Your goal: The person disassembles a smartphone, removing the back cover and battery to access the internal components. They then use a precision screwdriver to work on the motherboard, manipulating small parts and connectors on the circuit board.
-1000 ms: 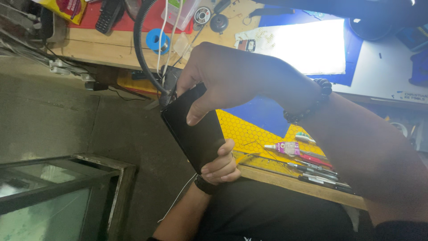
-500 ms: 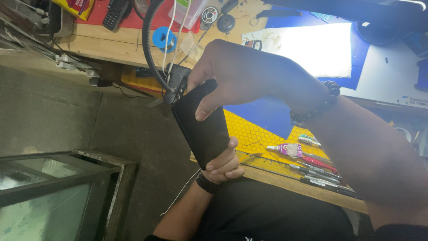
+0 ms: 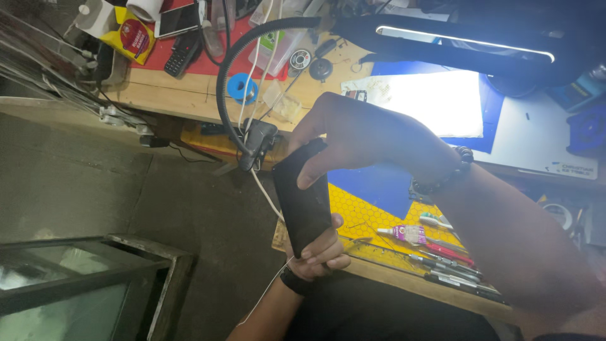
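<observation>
A black phone (image 3: 304,203) is held upright between both hands, its dark back toward me. My right hand (image 3: 366,136), with a bead bracelet on its wrist, grips the phone's top end, thumb pressed on the back. My left hand (image 3: 320,254), with a dark wristband, wraps around the bottom end from below, fingertips curled over the edge. The phone hangs in front of the wooden workbench's edge (image 3: 404,281), above a yellow honeycomb mat (image 3: 363,218).
A glue tube (image 3: 407,233) and several screwdrivers (image 3: 451,268) lie on the mat. A gooseneck lamp clamp (image 3: 255,142) and white cable sit just left of the phone. A lit white sheet (image 3: 429,101), blue mat, red mat with handsets (image 3: 180,38) lie beyond. A glass tank (image 3: 76,290) stands at lower left.
The view has shifted, so more of the bench top shows. Both hands keep the same grip on the phone, which sits slightly lower and further right in view.
</observation>
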